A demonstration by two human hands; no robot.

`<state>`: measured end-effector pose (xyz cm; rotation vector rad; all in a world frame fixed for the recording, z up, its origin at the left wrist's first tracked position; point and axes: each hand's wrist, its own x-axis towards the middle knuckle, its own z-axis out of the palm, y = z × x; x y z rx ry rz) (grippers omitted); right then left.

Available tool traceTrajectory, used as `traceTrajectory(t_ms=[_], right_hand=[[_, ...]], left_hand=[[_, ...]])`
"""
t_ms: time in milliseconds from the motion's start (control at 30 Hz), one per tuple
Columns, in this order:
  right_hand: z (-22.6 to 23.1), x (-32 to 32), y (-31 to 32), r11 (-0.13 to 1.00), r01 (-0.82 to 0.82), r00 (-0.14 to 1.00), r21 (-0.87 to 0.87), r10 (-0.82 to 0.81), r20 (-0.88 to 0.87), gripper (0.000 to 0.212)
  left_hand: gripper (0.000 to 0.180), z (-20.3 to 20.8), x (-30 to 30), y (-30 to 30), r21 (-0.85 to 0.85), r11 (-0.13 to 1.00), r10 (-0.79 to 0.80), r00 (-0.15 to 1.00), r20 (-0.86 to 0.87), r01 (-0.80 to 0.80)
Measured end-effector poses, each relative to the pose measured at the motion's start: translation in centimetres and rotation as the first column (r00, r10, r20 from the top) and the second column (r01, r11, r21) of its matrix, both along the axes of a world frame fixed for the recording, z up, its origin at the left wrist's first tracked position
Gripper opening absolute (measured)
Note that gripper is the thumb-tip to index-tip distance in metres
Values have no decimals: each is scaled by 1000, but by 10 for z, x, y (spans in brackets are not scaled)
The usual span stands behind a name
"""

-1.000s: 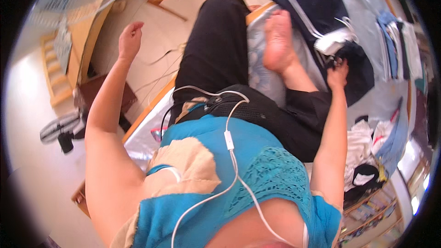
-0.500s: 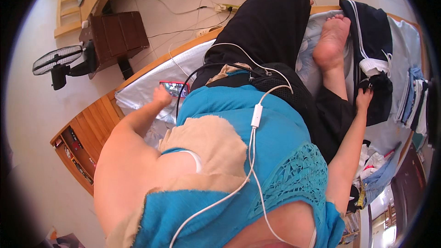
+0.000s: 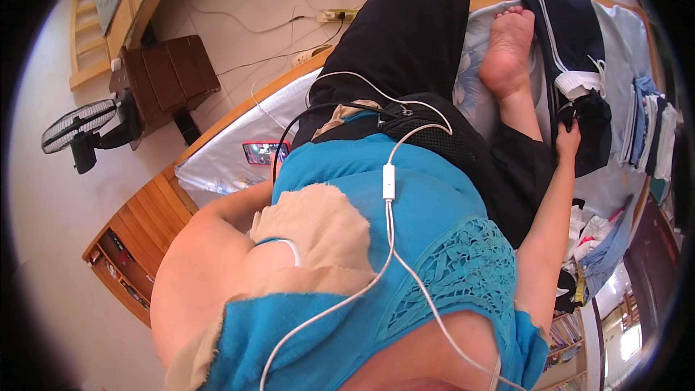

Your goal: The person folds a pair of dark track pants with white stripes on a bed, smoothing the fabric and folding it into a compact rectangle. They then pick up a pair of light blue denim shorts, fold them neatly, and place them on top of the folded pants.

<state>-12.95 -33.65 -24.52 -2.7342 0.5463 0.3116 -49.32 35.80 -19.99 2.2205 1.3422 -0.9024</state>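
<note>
Garment (image 3: 595, 117) pinched in right grip (image 3: 568, 139).

No lettering, number or sign can be read. The lit screen of the phone (image 3: 260, 152), near the left edge of the bed (image 3: 250, 109), is too small to make out, and the books (image 3: 567, 331) past its lower right edge are too blurred.

On your left, a phone (image 3: 260, 153) lies on the bed (image 3: 210, 174) beside you; beyond, a fan (image 3: 78, 125) sits left of a cabinet (image 3: 170, 83). On your right, a garment (image 3: 575, 32) lies beside your foot (image 3: 507, 51), your right hand (image 3: 568, 141) at its near part, with folded clothes (image 3: 651, 127) farther right and a clothes heap (image 3: 594, 246) nearer you.
</note>
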Motion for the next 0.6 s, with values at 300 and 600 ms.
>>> traceTrajectory(t_ms=[300, 600], right_hand=[[6, -1, -6, 998, 39, 997, 42, -41, 62, 54], [22, -8, 3, 985, 150, 965, 87, -165, 206, 44]], left_hand=[[74, 8, 78, 104, 402, 830, 308, 918, 250, -387], [57, 47, 287, 48, 293, 955, -198, 666, 719, -32]])
